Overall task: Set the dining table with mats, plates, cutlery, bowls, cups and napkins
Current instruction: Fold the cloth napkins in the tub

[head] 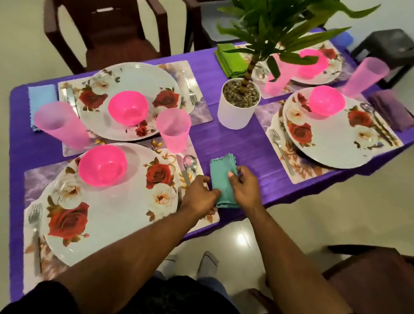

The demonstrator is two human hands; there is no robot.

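1. Four places on the table (pixel 228 138) already carry mats, plates, bowls, cups, cutlery.
2. Your left hand (pixel 200 194) and right hand (pixel 245 186) pinch the teal napkin (pixel 223 181), just beside the near mat (pixel 204 218).
3. Probably the last napkin left to settle.

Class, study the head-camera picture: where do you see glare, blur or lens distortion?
Head view: glare spot on the floor tile below the table edge; wide-angle bending curves that edge; the far pink cup and plant leaves look soft; the teal napkin is fairly sharp.
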